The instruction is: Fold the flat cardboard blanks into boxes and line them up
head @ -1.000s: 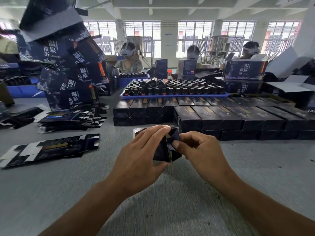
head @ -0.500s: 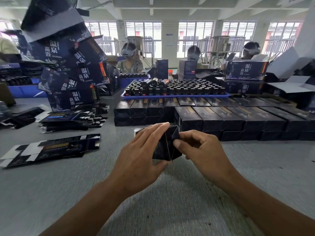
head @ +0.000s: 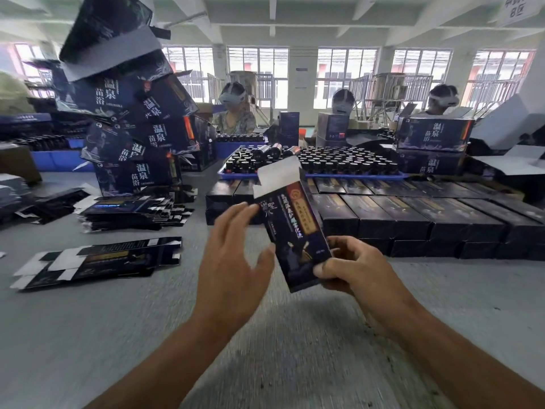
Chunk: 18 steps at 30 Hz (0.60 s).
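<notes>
- Box (head: 290, 224) of dark printed cardboard, folded into shape, is held up above the near middle of the grey worktop (head: 88, 335), tilted with its top leaning left; its white-lined top flap (head: 280, 172) stands open and its lower end looks closed.
- Right hand (head: 351, 268) grips the lower end of the box, thumb on the printed front and fingers curled behind and beneath it.
- Left hand (head: 233, 261) is just left of the box with fingers spread and relaxed; its fingertips lie near the box's left edge, and whether they touch it cannot be told.
- Finished boxes (head: 413, 216) lie in close rows behind the held box, running from the worktop's middle to its right edge, some stacked two high.
- Flat blanks (head: 97, 262) lie on the left part of the worktop, and a thicker stack of blanks (head: 129, 211) sits behind them.
- Blue tray (head: 312, 174) stands behind the rows, packed with dark capped bottles (head: 339, 162); a few bottles lie on their sides on top.
- Large dark cartons (head: 132, 119) with white characters are heaped in a leaning pile at the far left; two more cartons (head: 433, 147) are stacked at the far right.
- Three people (head: 236, 112) wearing headsets sit at the far side, in front of the windows (head: 345, 72).
</notes>
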### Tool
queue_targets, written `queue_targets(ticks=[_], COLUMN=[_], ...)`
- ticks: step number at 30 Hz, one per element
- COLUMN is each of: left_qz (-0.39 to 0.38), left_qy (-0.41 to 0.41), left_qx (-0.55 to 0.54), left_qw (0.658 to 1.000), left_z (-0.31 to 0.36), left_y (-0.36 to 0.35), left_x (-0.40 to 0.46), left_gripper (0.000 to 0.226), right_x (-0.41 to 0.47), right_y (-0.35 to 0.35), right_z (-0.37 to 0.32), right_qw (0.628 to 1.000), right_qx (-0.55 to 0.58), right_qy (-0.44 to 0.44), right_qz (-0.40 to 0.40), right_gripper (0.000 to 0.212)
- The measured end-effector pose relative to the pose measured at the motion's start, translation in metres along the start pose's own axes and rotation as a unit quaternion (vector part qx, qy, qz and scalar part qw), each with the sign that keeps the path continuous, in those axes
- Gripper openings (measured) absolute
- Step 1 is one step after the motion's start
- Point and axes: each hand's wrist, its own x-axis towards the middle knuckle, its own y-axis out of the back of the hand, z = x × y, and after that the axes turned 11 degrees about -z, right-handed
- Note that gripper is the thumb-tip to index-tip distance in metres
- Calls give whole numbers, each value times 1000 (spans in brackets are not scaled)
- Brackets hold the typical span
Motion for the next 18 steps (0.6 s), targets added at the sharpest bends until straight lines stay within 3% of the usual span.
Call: queue_targets(ticks=[2,5,7,11,18], left_qz=[-43,-97,-106,-134,-151], left_qy=[99,117,104,98,116], left_qx=[-172,-323,-352,-358,-332], left_qw=[979,934,924,919,924], left_z=[0,-2,-2,-1,0], left_y=[6,8,9,7,3], left_x=[6,12,12,8,6], left_gripper=[61,36,28,36,55], right_x=[0,-3,-3,-2,-2], right_y=[0,-4,-6,-2,0], right_z=[2,4,3,-3,-5], right_qw=[999,994,992,999,998], right_qx=[-3,-55,-78,-42,0], right_qy=[-18,-38,-40,15,69], right_qz=[-29,-85,-93,-27,-10], right_gripper=[51,52,53,70,55])
